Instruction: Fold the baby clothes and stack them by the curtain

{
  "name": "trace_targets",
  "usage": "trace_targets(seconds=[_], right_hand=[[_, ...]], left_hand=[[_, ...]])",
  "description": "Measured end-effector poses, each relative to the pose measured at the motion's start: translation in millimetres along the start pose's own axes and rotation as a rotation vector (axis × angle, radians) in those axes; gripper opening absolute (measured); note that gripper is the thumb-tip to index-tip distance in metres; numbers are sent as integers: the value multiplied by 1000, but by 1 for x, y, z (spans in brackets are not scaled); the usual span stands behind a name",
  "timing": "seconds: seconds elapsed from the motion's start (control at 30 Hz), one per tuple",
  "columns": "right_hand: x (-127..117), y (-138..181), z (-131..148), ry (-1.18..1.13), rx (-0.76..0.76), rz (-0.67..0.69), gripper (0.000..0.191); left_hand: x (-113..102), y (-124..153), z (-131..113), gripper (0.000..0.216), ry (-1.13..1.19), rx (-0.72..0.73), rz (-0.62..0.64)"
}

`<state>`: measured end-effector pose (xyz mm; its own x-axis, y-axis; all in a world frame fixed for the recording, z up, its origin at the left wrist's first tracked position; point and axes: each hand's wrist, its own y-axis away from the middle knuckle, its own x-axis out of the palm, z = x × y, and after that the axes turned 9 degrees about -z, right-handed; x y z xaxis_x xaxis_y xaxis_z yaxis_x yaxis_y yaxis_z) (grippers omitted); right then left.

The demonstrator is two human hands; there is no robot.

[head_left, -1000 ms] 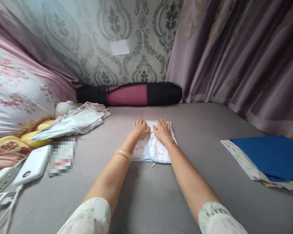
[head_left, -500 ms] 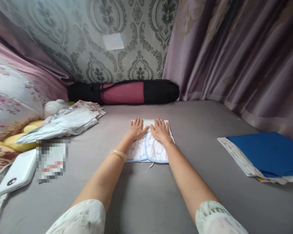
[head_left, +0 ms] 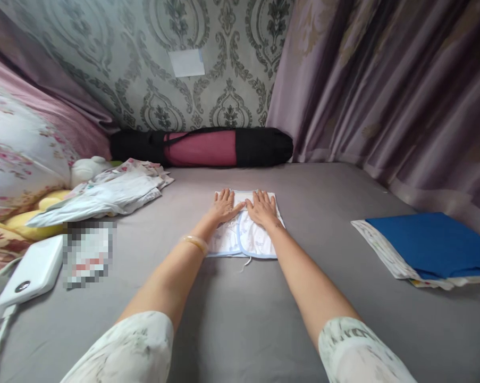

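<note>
A small white baby garment (head_left: 258, 239) with a pale print and light blue edging lies folded in front of me on the grey sheet (head_left: 240, 314). My left hand (head_left: 225, 206) rests flat on its upper left part, fingers spread. On the upper right part lies my right hand (head_left: 262, 207), also palm down with fingers apart. The two thumbs nearly meet near the middle of the garment. A thin white tie string (head_left: 245, 264) trails from its lower edge. My palms hide part of the fabric beneath them.
Folded blue cloth (head_left: 431, 244) lies on white printed cloth at the right. To the left are crumpled light clothes (head_left: 104, 199), a white power bank (head_left: 32, 271) with a cable, and a blurred packet (head_left: 89, 255). A black and maroon roll bag (head_left: 202, 149) lies along the wall.
Both hands stay flat on the garment, with hardly any movement over it. The view has shifted slightly, so most things on the bed sit a little higher.
</note>
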<state>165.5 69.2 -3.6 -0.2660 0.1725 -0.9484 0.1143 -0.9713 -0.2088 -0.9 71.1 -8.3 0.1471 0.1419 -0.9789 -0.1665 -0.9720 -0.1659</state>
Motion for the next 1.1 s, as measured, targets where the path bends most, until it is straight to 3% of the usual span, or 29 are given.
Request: trace_targets(seconds=[0.33, 0.53, 0.63, 0.8, 0.93, 1.1], right_hand=[[5, 1, 1, 15, -7, -27, 64], [-21, -2, -8, -153, -17, 111, 65], [-39, 17, -21, -169, -140, 98, 63], [-46, 73, -20, -94, -347, 183, 63], [-41, 98, -3, -70, -348, 185, 63], [-38, 105, 6, -40, -305, 152, 66]], left_hand=[[-2, 4, -3, 88, -34, 21, -38], [-24, 12, -8, 83, -45, 18, -34], [-42, 35, -14, 74, -32, 43, -57], [-49, 87, -27, 61, 20, 215, 67], [-40, 107, -33, 60, 48, 230, 109], [-34, 111, -33, 60, 60, 201, 129]])
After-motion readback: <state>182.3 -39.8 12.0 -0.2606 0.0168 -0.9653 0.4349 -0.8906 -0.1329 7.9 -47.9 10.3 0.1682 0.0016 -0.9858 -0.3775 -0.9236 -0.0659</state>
